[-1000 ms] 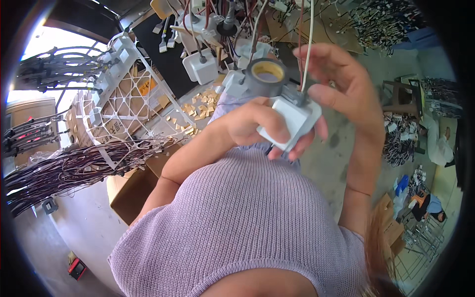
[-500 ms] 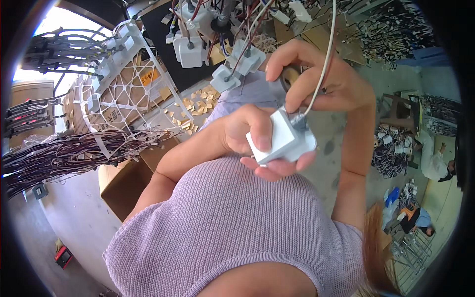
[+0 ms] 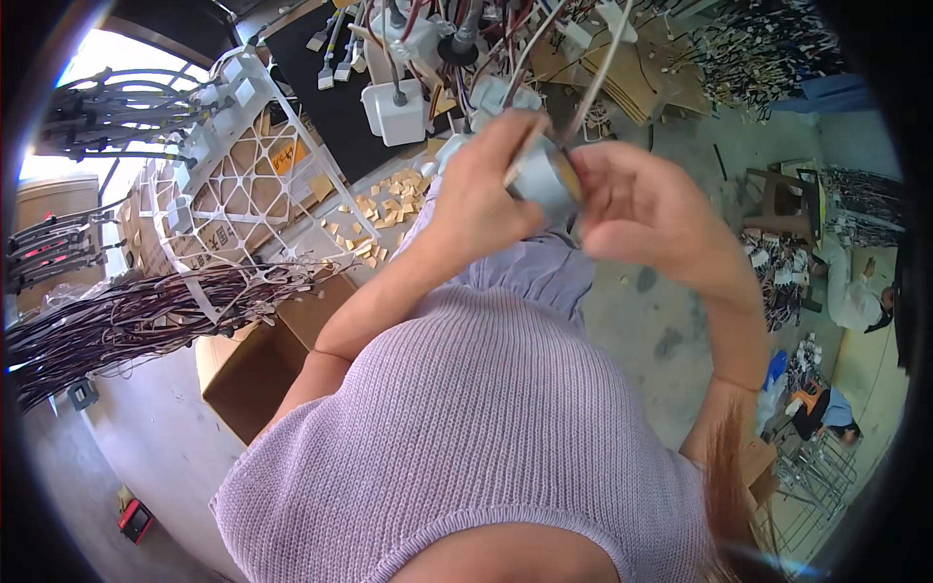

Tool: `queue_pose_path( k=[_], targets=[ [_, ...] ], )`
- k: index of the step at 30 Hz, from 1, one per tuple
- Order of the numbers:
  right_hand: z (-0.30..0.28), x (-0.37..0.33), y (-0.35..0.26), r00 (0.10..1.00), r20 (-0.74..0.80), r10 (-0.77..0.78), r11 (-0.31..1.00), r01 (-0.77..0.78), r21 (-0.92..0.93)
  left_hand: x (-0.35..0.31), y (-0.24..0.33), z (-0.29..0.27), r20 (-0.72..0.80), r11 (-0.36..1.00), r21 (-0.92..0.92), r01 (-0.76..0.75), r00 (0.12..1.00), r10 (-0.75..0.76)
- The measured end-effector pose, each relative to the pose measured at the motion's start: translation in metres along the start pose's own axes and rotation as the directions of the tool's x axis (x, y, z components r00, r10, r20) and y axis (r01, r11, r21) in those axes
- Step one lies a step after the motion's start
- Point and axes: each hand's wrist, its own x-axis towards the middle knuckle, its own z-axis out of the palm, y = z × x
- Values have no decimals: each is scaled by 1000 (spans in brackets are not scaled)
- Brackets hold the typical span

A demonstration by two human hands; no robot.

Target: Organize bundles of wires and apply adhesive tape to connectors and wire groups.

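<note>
A roll of grey tape with a yellowish core is held up before my chest. My left hand wraps round its left side, thumb below and fingers above. Against its right edge, my right hand has its fingers curled inward; they are blurred, and what they grip cannot be made out. A pale cable runs down behind the roll. The white plastic housing is not visible now; my left hand and the roll may cover it. Beyond them hang white housings on cables.
A white web-like rack with cables hung on it stands at left, above a bundle of dark wires. An open cardboard box is by my left arm. Small yellow pieces litter the floor. Other people sit far right.
My left hand moved up and away from my chest, from the white housing to the tape roll. The roll left my right hand's finger area and sits between both hands; my right hand lowered slightly.
</note>
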Motion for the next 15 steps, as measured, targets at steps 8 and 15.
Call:
queue_pose_path(
  k=[8,15],
  targets=[
    [-16,27,24,973,-148,-175,984,169,-54,-10,2,-3,797,-235,-559,795,593,111],
    [-27,51,37,888,210,-409,904,425,-36,-12,6,-7,720,-415,-441,796,590,366]
  ],
)
